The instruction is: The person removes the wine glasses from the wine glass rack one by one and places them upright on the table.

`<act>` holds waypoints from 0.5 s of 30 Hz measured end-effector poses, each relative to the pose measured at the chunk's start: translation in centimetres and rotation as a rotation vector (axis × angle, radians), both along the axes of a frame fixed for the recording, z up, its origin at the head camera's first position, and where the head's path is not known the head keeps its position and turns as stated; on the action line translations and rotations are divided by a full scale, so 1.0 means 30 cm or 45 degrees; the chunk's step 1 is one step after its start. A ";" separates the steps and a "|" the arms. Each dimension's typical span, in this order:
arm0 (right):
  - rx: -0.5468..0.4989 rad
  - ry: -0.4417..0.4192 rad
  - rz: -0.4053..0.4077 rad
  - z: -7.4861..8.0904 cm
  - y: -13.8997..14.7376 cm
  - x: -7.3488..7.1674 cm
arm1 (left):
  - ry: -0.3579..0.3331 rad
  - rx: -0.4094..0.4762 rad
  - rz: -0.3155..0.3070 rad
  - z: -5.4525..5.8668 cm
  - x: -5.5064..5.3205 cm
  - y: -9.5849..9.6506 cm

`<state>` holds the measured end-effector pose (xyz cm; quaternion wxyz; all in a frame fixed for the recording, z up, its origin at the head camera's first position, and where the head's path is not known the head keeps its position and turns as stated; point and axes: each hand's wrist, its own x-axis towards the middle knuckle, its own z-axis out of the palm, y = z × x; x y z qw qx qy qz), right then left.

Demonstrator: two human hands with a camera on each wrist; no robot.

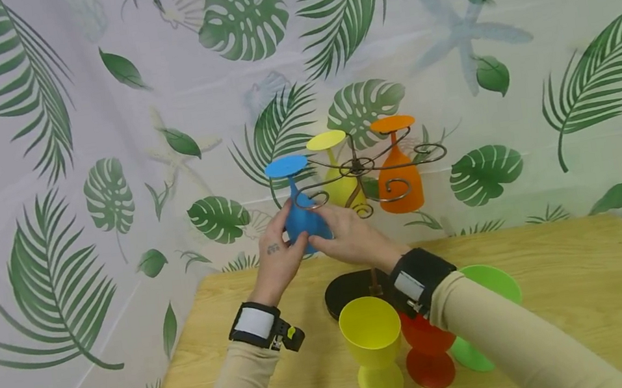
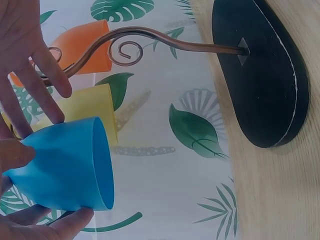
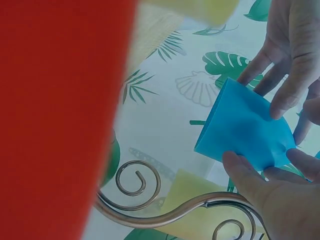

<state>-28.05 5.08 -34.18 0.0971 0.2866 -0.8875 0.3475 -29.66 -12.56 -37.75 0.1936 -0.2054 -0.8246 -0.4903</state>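
At the left side of the metal rack (image 1: 359, 166), the left hand (image 1: 277, 254) and the right hand (image 1: 355, 237) are both holding the blue cup (image 1: 299, 222), which is pointing its mouth downward and its flat foot upward. The left hand is gripping the bowl on the side away from the rack, thumb and fingers bending around it; the right hand is pinching it on the side toward the rack, its thumb pressing the front. Whether the blue cup's stem is sitting inside a loop of the rack, I cannot tell. Two more cups are hanging upside down on the rack: the pale yellow cup (image 1: 338, 188) at its back left and the orange cup (image 1: 402, 172) at its right. The black base (image 1: 347, 291) is standing under the rack on the wooden table (image 1: 583, 289). Three cups are standing upright in front of the rack: the bright yellow cup (image 1: 371, 333) nearly straight ahead of it, the red cup (image 1: 431, 369) a little to its right, and the green cup (image 1: 493, 281) farther to its right. The right sleeve (image 1: 518, 330) is partly covering the green cup. Behind the rack, a leaf-patterned sheet (image 1: 567, 121) is covering the wall.
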 end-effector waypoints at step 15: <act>-0.005 -0.063 -0.026 0.013 -0.005 -0.005 | -0.033 -0.032 -0.015 0.007 -0.017 0.005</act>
